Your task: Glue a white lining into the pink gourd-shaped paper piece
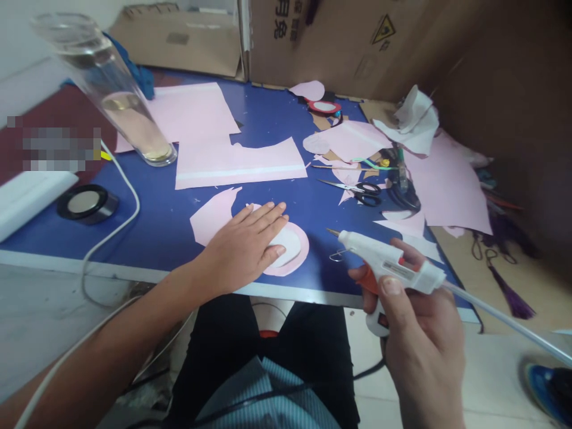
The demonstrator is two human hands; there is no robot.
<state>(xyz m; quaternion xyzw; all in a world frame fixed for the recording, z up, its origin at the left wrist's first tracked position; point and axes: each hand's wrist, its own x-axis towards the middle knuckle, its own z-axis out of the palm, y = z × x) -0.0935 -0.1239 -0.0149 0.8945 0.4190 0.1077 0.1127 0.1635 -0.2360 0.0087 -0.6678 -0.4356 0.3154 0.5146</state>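
Observation:
My left hand [250, 244] lies flat, fingers stretched out, over a white oval piece [288, 244] that rests on a slightly larger pink paper cutout [304, 244]. Part of both pieces is hidden under the palm. Beside the hand, to its left, is a pink paper scrap [210, 217]. My right hand [415, 322] is wrapped round the handle of a white hot glue gun [384, 256], with fingers at its orange trigger [369, 280]. The gun's metal nozzle points left, above the table's front edge and apart from the cutout. A clear glue stick [504, 322] sticks out of its back.
Scissors [357, 189] lie among paper scraps behind the glue gun. Large pink sheets [250, 164] spread across the blue table [156, 208]. At the left stand a tall clear bottle [134, 125] and a tape roll [88, 202], near a white cable [129, 179]. Cardboard [339, 53] walls the back.

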